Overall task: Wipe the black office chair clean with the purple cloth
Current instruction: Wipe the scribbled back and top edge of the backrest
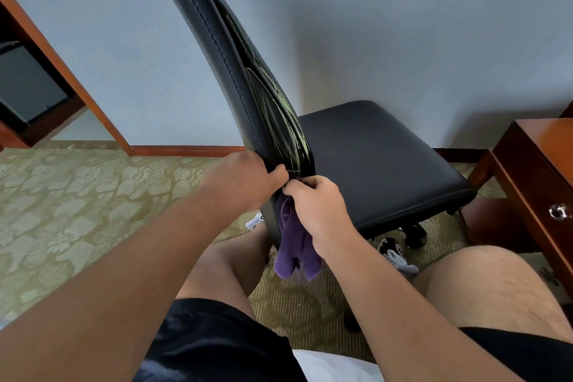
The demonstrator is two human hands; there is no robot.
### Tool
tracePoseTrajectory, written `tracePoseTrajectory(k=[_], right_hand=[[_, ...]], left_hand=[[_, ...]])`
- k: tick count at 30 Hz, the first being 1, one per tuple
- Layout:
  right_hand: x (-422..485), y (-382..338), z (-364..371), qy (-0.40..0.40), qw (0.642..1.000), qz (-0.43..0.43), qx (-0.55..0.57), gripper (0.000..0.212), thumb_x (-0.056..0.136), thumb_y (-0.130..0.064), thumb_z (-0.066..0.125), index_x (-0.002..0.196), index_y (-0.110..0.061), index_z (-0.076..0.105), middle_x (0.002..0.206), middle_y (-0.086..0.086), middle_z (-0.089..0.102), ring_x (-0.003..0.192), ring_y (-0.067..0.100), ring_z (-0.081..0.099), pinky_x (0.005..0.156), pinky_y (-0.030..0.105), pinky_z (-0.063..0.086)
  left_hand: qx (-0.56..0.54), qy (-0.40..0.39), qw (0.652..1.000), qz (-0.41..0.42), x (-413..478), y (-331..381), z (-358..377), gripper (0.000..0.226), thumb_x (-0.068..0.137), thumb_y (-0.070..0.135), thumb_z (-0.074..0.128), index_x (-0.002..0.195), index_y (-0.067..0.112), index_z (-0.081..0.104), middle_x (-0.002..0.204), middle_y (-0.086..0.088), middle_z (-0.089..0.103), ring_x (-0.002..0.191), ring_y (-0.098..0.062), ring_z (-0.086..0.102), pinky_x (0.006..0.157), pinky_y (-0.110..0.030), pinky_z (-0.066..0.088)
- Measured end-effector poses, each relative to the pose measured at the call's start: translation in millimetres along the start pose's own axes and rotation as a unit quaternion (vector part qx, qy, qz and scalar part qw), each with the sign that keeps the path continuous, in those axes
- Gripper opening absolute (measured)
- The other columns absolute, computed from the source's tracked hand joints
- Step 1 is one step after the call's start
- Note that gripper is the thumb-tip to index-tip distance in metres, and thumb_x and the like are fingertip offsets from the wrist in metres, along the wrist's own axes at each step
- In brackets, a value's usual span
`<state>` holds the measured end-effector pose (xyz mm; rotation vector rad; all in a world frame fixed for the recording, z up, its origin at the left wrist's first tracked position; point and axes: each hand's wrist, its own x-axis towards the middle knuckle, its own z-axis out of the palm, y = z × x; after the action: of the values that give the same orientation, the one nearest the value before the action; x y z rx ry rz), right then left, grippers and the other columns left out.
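**A:** What are the hands doing?

**B:** The left hand (248, 178) is curled round the near edge of the chair (381, 161) back (223, 56), low down, with its thumb tip on the glossy face. The right hand (317, 206) is just beside it. Its fingers are closed on the cloth (294, 248), which is bunched at the bottom of the back and hangs in folds below the hand.

**A:** Can you see where the cloth meets the chair?

**B:** Not really. The right hand covers the top of the cloth, and most fingertips of both hands are tucked out of sight. The back is seen nearly edge-on, and its top is cut off. Thin pale-green streaks cross its face; whether they are marks or reflections, I cannot tell.

**A:** And underneath?

**B:** The seat (372, 146) hides most of the base, so only one caster (415, 234) shows. A shoe (395, 254) shows below the seat's near edge. A second shoe (255, 221) is half hidden behind the back.

**A:** The room?

**B:** There is floral green-and-tan carpet (77, 195), a plain grey-blue wall (403, 25) and wooden skirting (186, 151). A red-brown cabinet (527, 164) with a ring pull (558, 212) stands just right of the seat, cut off at the edge. At left a wooden frame (71, 71) surrounds a dark box (28, 84), partly out of view. Bare knees and black shorts (217, 341) fill the foreground.
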<state>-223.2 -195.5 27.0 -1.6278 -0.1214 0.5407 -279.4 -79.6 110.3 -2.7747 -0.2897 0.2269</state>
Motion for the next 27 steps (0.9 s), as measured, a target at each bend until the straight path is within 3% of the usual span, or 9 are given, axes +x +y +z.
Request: tracePoseTrajectory(k=[3,6,10,13,18,21,23,27], right_hand=[[-2,15,-6,-0.029,0.998,-0.056,-0.022,0.017,0.079,-0.037,0.07,0.095,-0.031,0.067,0.082,-0.016,0.07,0.072,0.0,0.066,0.06,0.018,0.049],[-1,29,-8,-0.022,0.996,-0.074,-0.053,0.019,0.091,-0.04,0.067,0.107,-0.032,0.065,0.093,-0.017,0.068,0.087,0.001,0.064,0.071,0.018,0.049],[-1,26,1,-0.003,0.984,-0.073,-0.16,0.019,0.098,-0.046,0.054,0.097,-0.027,0.057,0.085,-0.014,0.06,0.076,0.002,0.055,0.058,0.014,0.036],[3,17,2,-0.015,0.978,-0.048,-0.201,0.028,0.1,-0.045,0.05,0.083,-0.023,0.053,0.076,-0.006,0.058,0.068,0.008,0.052,0.051,0.021,0.032],[5,-1,-1,-0.013,0.989,-0.085,-0.121,0.028,0.097,-0.036,0.057,0.073,-0.021,0.059,0.068,-0.006,0.061,0.064,0.012,0.056,0.053,0.025,0.036],[3,-12,1,-0.006,0.991,-0.112,-0.072,0.027,0.095,-0.037,0.06,0.073,-0.022,0.062,0.059,-0.013,0.06,0.053,0.002,0.054,0.046,0.016,0.037],[4,-15,0,-0.01,0.99,-0.123,-0.075,0.023,0.095,-0.037,0.06,0.076,-0.025,0.064,0.064,-0.012,0.064,0.057,0.002,0.058,0.047,0.015,0.04],[3,-10,2,0.001,0.98,-0.146,-0.134,0.02,0.095,-0.039,0.057,0.082,-0.026,0.065,0.076,-0.008,0.067,0.071,0.012,0.064,0.06,0.029,0.05]], left_hand=[[0.091,0.002,0.994,0.057,2,-6,3,0.046,0.095,0.024,0.046,0.136,0.024,0.024,0.083,-0.012,0.04,0.073,-0.03,0.046,0.057,-0.034,0.048],[0.103,-0.001,0.992,0.075,2,-8,6,0.047,0.095,0.021,0.044,0.135,0.024,0.019,0.074,-0.01,0.03,0.073,-0.03,0.045,0.059,-0.036,0.047],[0.102,-0.001,0.992,0.08,5,-12,10,0.047,0.095,0.02,0.044,0.13,0.027,0.014,0.073,-0.009,0.028,0.072,-0.03,0.045,0.057,-0.035,0.044],[0.109,0.002,0.991,0.08,4,-12,11,0.048,0.095,0.02,0.044,0.131,0.025,0.013,0.07,-0.008,0.023,0.073,-0.03,0.045,0.058,-0.035,0.044],[0.123,0.007,0.988,0.094,7,-15,13,0.043,0.094,0.019,0.046,0.129,0.02,0.021,0.069,-0.007,0.026,0.072,-0.03,0.047,0.059,-0.036,0.048],[0.13,0.014,0.985,0.11,6,-16,11,0.037,0.095,0.023,0.044,0.12,0.019,0.017,0.068,-0.006,0.027,0.069,-0.028,0.048,0.06,-0.038,0.052],[0.134,0.019,0.983,0.124,6,-17,12,0.034,0.096,0.023,0.041,0.119,0.018,0.016,0.068,-0.006,0.026,0.069,-0.029,0.049,0.061,-0.039,0.053],[0.144,0.03,0.982,0.118,5,-17,15,0.03,0.096,0.022,0.037,0.124,0.013,0.03,0.065,-0.005,0.03,0.066,-0.028,0.049,0.06,-0.038,0.053]])
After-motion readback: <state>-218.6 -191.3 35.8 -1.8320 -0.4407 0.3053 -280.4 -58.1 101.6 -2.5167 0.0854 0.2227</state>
